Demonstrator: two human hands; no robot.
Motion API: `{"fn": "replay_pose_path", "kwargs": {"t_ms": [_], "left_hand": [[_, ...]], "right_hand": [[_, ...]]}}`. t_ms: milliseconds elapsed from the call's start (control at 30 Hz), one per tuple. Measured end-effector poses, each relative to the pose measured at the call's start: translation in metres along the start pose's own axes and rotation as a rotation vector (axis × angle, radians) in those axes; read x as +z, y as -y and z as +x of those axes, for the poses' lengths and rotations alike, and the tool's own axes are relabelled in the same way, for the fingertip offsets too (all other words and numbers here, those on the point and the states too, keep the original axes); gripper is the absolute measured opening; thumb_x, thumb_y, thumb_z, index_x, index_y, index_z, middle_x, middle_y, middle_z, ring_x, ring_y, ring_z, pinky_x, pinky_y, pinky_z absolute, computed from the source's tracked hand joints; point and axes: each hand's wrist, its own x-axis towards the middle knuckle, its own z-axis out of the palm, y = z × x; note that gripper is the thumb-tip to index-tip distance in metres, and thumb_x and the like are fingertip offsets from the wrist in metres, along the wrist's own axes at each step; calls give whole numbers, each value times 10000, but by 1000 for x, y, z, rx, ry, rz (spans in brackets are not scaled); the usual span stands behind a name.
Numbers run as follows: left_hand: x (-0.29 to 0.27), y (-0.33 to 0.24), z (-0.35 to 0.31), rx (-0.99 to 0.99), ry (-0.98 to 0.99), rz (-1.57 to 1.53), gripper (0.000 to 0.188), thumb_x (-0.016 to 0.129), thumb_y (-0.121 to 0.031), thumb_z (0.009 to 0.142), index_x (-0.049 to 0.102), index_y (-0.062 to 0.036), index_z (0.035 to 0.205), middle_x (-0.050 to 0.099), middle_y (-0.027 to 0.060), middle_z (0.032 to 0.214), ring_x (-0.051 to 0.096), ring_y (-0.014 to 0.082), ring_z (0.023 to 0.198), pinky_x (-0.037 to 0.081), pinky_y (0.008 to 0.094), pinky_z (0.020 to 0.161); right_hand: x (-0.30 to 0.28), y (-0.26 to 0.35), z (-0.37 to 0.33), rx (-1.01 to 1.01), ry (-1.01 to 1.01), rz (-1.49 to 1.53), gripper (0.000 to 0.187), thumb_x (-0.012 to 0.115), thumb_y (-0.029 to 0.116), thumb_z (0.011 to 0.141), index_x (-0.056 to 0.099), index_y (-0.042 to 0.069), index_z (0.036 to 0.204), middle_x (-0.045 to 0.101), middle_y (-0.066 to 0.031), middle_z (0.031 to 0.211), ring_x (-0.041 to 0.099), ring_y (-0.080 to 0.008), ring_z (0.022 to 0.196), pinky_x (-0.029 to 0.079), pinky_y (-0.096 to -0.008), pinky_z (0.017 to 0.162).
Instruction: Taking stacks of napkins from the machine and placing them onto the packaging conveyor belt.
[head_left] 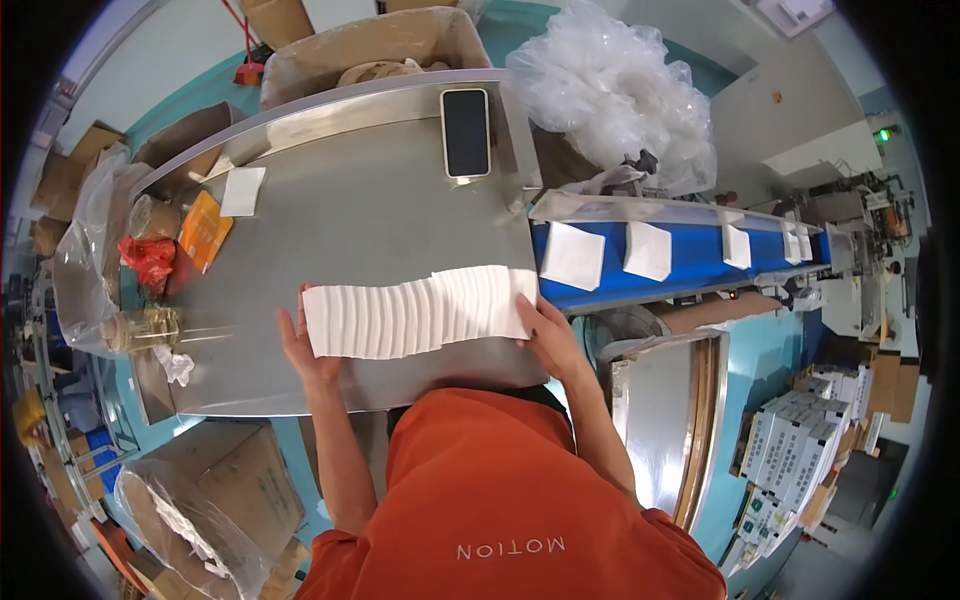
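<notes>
A long row of overlapping white square sheets [405, 318], perhaps folded pads, lies fanned across the near part of the steel table [340, 210]. My left hand [313, 352] grips the row's left end, some of its fingers hidden by the sheets. At the opposite end my right hand [550, 338] has its thumb and fingers on the last sheets. To the right, several similar white sheets [648, 251] lie spaced apart on a blue conveyor belt [612, 270], whose end meets the table.
A phone [466, 133] lies near the table's far edge. On the left are a white sheet [243, 191], an orange packet [204, 231], a red crumpled bag [148, 260] and a tape roll [150, 328]. Clear plastic bags [620, 90] bulge beyond. A lined carton [215, 490] stands near left.
</notes>
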Motion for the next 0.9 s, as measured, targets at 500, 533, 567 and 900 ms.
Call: {"fn": "replay_pose_path", "kwargs": {"t_ms": [500,533,567,900], "left_hand": [[-13,2,10,-65,83,73,542,478,-439,994,458,-55,1375,579,48,1291,556,215,1190,449,390,1023],[-12,3,11,-61,76,83,539,474,-436,996,459,-52,1374,581,49,1286,557,215,1189,448,389,1024],[-11,3,11,-57,70,93,536,470,-433,999,460,-50,1372,583,49,1281,557,215,1188,448,389,1024],[1,9,6,-70,51,119,505,450,-420,1009,471,-50,1352,590,48,1259,565,218,1170,453,381,1017]], "right_hand": [[-21,14,-3,-55,89,-316,296,584,293,972,615,13,1065,631,-32,837,582,-107,699,438,-227,631],[-16,18,-4,-120,91,-438,301,588,307,970,627,16,1035,627,-26,813,572,-102,696,435,-224,633],[-11,17,-2,-122,85,-434,301,588,307,970,627,16,1035,627,-26,813,572,-102,696,435,-224,633],[-37,-16,15,-121,-149,282,255,605,227,950,594,13,1088,620,-42,948,583,-122,821,477,-263,712]]}}
